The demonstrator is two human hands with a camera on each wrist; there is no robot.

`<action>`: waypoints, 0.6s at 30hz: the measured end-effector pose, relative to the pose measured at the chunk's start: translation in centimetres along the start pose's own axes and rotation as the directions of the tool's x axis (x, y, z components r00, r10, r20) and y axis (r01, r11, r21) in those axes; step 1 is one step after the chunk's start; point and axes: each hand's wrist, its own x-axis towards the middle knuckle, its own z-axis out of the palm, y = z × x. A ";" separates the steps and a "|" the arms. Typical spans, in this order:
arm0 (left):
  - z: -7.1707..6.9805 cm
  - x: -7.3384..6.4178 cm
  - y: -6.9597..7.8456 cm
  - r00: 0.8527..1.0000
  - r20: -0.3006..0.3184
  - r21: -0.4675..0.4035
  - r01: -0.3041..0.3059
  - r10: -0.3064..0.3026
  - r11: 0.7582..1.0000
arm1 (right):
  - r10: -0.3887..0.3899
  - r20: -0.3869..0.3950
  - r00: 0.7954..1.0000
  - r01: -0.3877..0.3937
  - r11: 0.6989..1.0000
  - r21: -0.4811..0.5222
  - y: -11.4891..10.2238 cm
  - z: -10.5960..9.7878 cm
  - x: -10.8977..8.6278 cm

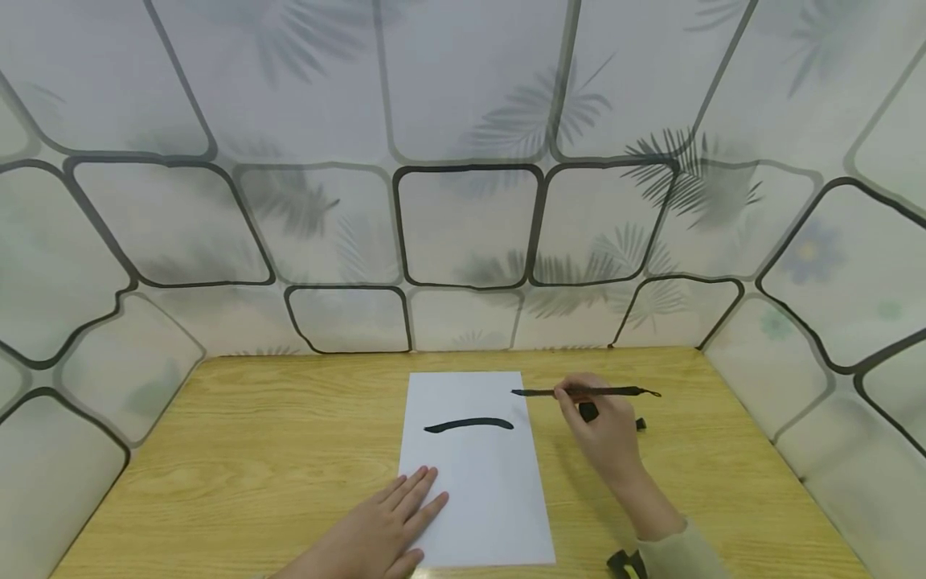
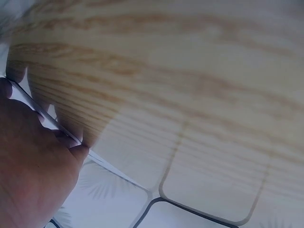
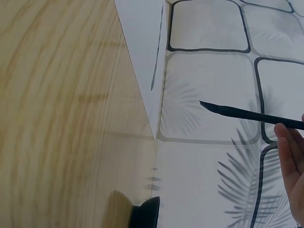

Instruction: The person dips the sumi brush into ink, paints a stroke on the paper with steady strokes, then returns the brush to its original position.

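A sheet of white paper (image 1: 477, 474) lies on the wooden table, with one long black brush stroke (image 1: 469, 424) across its upper half. My left hand (image 1: 383, 523) rests on the paper's lower left side, fingers straight and slightly spread. In the left wrist view, that hand (image 2: 42, 166) lies along the tabletop. Between thumb and fingers, my right hand (image 1: 600, 426) holds a dark writing brush (image 1: 615, 392) almost level. Its pointed tip overlaps the paper's upper right edge in the head view. The right wrist view shows the brush (image 3: 247, 115) raised above the table, fingertips (image 3: 285, 137) on its handle.
A small black object (image 1: 588, 412) stands partly hidden behind the right hand; a black item (image 3: 146, 213) also shows in the right wrist view. Near the right sleeve lies another dark object (image 1: 626, 564). Patterned fabric walls (image 1: 463, 225) enclose the wooden table (image 1: 289, 434).
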 end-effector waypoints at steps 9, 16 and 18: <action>0.1 0.0 0.0 1.000 -0.018 0.015 -0.007 0.008 1.000 | -0.204 -0.048 0.978 0.207 0.976 0.070 -0.1 -0.1 0.5; 0.1 0.0 0.0 1.000 -0.015 0.008 -0.004 0.004 1.000 | -0.261 0.000 0.965 0.261 0.962 -0.078 -0.3 -0.6 0.7; 0.2 0.0 0.1 1.000 -0.018 0.007 -0.003 0.003 1.000 | -0.283 0.003 0.959 0.282 0.952 -0.117 -0.4 -0.7 0.7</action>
